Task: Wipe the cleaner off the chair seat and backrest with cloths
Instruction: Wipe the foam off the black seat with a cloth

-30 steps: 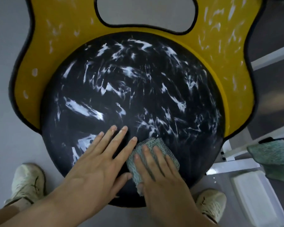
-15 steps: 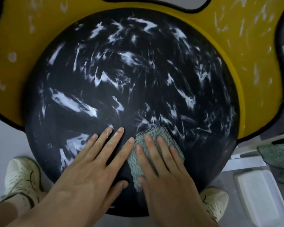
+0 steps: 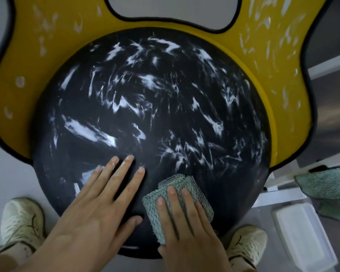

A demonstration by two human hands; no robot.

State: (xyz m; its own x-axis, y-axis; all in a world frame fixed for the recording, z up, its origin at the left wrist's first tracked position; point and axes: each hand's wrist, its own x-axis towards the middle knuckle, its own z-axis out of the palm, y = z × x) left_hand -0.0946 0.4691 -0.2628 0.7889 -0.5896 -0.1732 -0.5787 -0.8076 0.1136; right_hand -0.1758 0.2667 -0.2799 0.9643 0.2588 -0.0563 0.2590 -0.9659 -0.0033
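Head view: right hand point(image 3: 190, 232) pressed flat-fingered on the cloth point(image 3: 183, 181), left hand point(image 3: 86, 213) lay open bracing the seat point(image 3: 165, 118); firm overlapping strokes looked wisest.

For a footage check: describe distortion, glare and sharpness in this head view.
Head view: wide-angle lens bows the yellow backrest; sheen on the black seat is hard to separate from cleaner streaks; left hand, right hand and cloth are sharp; spare cloth at the right edge softer.

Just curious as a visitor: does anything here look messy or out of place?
White cleaner streaks smear the black chair seat and speckle the yellow backrest. Only the near edge looks wiped. A spare green cloth lies off to the right.
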